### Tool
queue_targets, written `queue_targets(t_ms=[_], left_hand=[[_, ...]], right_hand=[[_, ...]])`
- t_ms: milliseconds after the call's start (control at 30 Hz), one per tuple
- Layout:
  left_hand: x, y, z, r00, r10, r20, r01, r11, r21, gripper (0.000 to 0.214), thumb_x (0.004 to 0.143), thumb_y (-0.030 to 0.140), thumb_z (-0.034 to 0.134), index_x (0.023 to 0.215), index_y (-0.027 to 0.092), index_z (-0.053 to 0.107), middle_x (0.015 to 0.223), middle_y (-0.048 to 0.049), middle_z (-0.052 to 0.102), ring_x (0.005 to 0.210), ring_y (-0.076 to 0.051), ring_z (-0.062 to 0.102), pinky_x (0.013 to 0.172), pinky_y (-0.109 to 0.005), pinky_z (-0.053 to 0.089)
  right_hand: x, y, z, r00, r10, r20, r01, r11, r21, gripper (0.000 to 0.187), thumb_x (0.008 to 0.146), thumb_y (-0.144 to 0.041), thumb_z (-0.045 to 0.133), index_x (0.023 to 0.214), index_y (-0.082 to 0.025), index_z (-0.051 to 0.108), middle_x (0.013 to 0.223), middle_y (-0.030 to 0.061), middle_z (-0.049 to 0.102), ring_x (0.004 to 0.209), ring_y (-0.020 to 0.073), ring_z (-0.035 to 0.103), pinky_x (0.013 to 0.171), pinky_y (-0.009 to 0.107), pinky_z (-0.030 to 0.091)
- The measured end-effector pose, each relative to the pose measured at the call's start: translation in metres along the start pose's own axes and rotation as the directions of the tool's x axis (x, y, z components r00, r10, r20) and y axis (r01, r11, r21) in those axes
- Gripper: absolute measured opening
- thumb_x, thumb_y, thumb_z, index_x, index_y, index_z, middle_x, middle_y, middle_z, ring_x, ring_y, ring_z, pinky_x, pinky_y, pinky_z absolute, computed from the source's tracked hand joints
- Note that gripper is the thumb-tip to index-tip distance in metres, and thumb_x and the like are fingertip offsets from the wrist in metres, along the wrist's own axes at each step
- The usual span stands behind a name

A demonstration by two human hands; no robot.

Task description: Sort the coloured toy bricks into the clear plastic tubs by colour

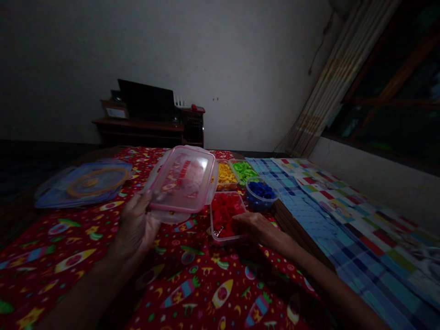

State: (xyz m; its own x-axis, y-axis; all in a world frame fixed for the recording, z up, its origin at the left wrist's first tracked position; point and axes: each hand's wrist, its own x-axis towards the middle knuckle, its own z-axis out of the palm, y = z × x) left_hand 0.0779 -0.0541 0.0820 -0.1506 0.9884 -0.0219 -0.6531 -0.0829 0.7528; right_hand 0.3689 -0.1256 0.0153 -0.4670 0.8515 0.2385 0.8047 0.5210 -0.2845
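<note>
My left hand [137, 222] is clamped on the near corner of the lid [185, 178], left of the box [230, 239]. My right hand [258, 227], nearer to this box, is at its right edge; its grip I cannot tell.

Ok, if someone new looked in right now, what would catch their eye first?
Probably the pink-rimmed lid, raised in the left hand near the middle of the view. Next, to its right, four bright groups: yellow pieces and green pieces at the back, blue pieces and red pieces nearer, with the right hand beside the red ones. Beneath spreads a red cloth patterned with rockets.
</note>
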Motion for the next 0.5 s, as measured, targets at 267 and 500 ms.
queue_targets(t_ms=[267,500], left_hand=[[0.000,-0.003,-0.006,1.000,-0.020,0.021,0.020,0.999,-0.026,0.009,0.072,0.013,0.067,0.081,0.014,0.065,0.078,-0.0036,0.073,0.081,-0.018,0.071,0.083,-0.032,0.059],[0.000,-0.003,-0.006,1.000,-0.023,-0.015,0.023,1.000,-0.010,0.006,0.076,0.012,0.061,0.077,0.014,0.066,0.072,-0.0037,0.073,0.073,-0.017,0.071,0.078,-0.029,0.060]], right_hand=[[0.048,-0.016,-0.001,0.982,-0.159,0.102,0.169,0.981,-0.099,0.045,0.094,-0.021,0.042,0.137,-0.008,0.047,0.148,0.0181,0.038,0.142,0.0237,0.025,0.115,0.045,0.027],[0.036,-0.022,0.006,0.991,-0.079,0.104,0.096,0.981,-0.171,0.047,0.100,-0.034,0.033,0.143,-0.016,0.041,0.150,0.0096,0.037,0.141,0.0217,0.030,0.118,0.048,0.019]])
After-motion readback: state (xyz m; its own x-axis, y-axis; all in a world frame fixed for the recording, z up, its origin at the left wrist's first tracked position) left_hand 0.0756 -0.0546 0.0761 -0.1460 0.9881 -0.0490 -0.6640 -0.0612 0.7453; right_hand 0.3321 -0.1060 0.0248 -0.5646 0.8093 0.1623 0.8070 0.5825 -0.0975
